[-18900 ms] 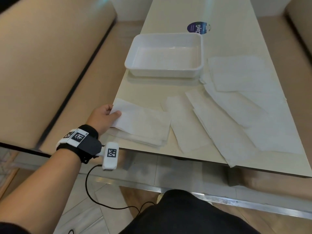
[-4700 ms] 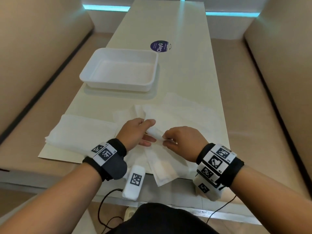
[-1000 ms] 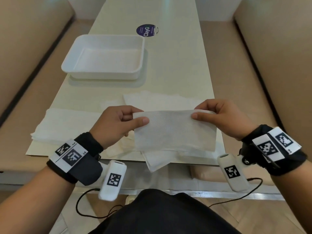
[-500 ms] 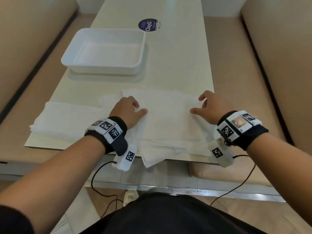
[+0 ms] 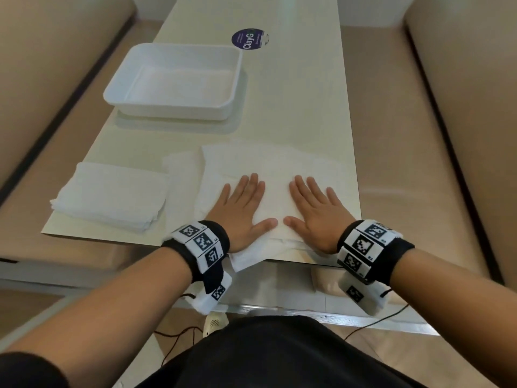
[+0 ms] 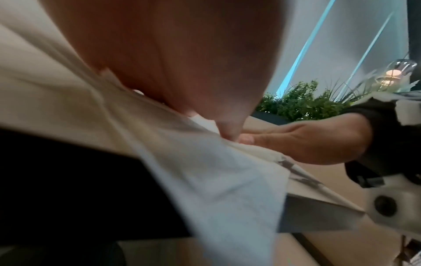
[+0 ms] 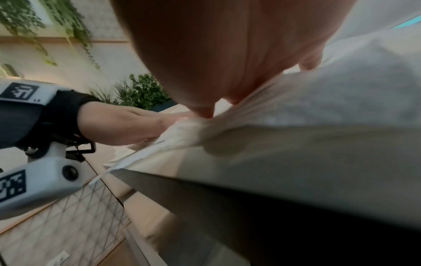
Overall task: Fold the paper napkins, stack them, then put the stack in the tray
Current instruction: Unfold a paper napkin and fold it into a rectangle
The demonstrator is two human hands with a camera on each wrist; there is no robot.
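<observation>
Head view: left hand (image 5: pixel 242 217) and right hand (image 5: pixel 316 212) are laid flat, fingers straight and spread, on a folded napkin (image 5: pixel 275 175) at the surface's (image 5: pixel 293 107) near edge. Napkins underneath are mostly covered; their count cannot be told. A folded stack (image 5: pixel 112 196) is seen left, the tray (image 5: pixel 173 79) behind. Wrist views are blurred, blocked by palms.

On the table (image 5: pixel 293 88), the tray (image 5: pixel 179 110) is the landmark. Behind it to the right lies a round sticker (image 5: pixel 249 40). In front of it — toward its left — sits the folded stack (image 5: pixel 112 196); to the stack's right lies the napkin (image 5: pixel 275 175), with both hands — left hand (image 5: pixel 242 212), right hand (image 5: pixel 313 212) — flat on it, side by side.
</observation>
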